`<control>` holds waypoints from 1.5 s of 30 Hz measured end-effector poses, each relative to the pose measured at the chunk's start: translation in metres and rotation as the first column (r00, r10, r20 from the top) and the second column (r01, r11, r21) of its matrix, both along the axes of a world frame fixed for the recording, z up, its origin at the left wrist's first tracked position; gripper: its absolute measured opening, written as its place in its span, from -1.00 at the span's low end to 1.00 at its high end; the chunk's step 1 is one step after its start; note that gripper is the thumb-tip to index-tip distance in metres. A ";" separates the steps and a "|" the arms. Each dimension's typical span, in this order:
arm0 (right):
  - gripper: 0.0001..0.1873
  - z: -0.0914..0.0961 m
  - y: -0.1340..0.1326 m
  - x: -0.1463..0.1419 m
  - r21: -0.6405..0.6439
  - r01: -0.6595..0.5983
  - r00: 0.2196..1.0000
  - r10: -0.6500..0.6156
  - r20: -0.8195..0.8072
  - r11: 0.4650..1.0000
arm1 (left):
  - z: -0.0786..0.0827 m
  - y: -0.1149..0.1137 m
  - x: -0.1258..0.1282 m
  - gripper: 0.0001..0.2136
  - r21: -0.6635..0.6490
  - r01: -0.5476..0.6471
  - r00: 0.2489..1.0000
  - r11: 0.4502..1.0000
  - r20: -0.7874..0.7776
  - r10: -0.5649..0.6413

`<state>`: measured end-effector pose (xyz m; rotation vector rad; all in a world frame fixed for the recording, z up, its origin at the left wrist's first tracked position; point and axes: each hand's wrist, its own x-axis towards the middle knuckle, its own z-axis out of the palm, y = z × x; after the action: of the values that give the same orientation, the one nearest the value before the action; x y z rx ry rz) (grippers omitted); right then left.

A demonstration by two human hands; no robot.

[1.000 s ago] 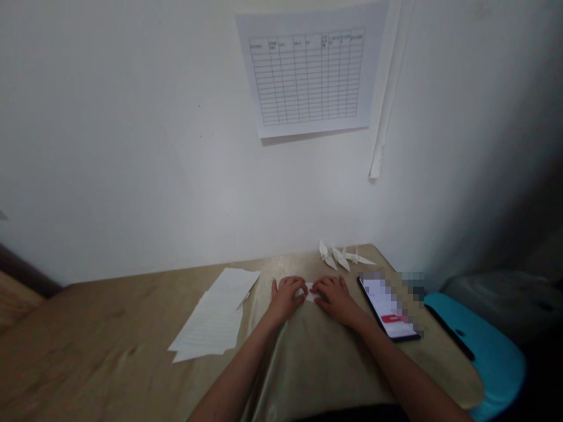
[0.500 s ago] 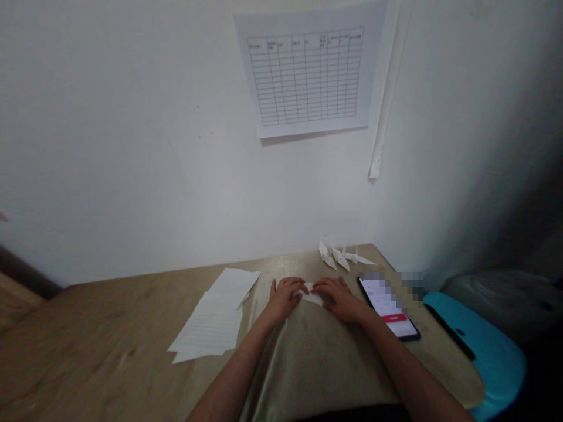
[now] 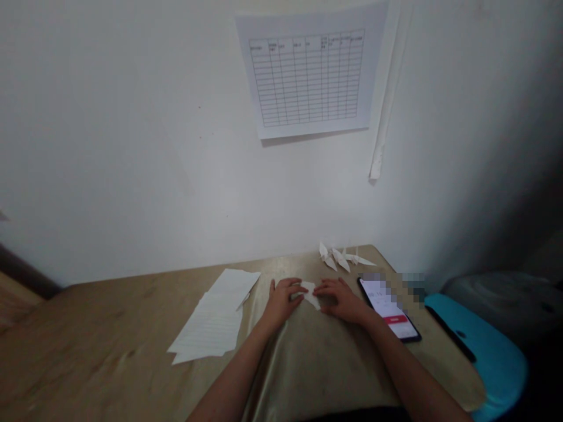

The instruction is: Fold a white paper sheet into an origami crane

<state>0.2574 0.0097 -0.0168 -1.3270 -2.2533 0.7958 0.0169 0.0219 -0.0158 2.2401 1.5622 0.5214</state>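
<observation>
From the head camera, your left hand (image 3: 281, 300) and right hand (image 3: 341, 300) press flat, fingers spread, on a small folded paper (image 3: 310, 293) lying between them on the table (image 3: 109, 334). At two o'clock sit folded paper cranes (image 3: 339, 257); at three, a phone (image 3: 390, 309) with a red bar. At nine lies a stack of sheets (image 3: 217, 321), and the chart (image 3: 308, 76) at twelve has unreadable headings.

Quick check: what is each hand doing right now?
Left hand: fingers pressing down on the small folded paper.
Right hand: pressing the same paper, not gripping.
</observation>
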 end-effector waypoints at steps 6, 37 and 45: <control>-0.63 -0.008 0.004 -0.004 0.093 0.047 0.997 -0.042 -0.059 0.995 | -0.005 0.002 0.004 -0.78 0.048 -0.053 0.999 0.997 -0.007 0.053; -0.77 -0.007 0.012 -0.029 0.211 0.254 0.951 -0.283 0.122 0.944 | 0.007 -0.003 0.013 -0.68 -0.028 -0.117 0.985 0.993 -0.134 0.112; -0.71 -0.007 0.009 -0.027 0.181 0.218 0.963 -0.242 0.118 0.959 | 0.010 -0.007 0.014 -0.52 -0.083 -0.098 0.985 0.992 -0.153 0.085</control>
<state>0.2305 0.0187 -0.0240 -1.5685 -2.1593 0.4360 0.0305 0.0150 -0.0053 2.1914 1.7331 0.3066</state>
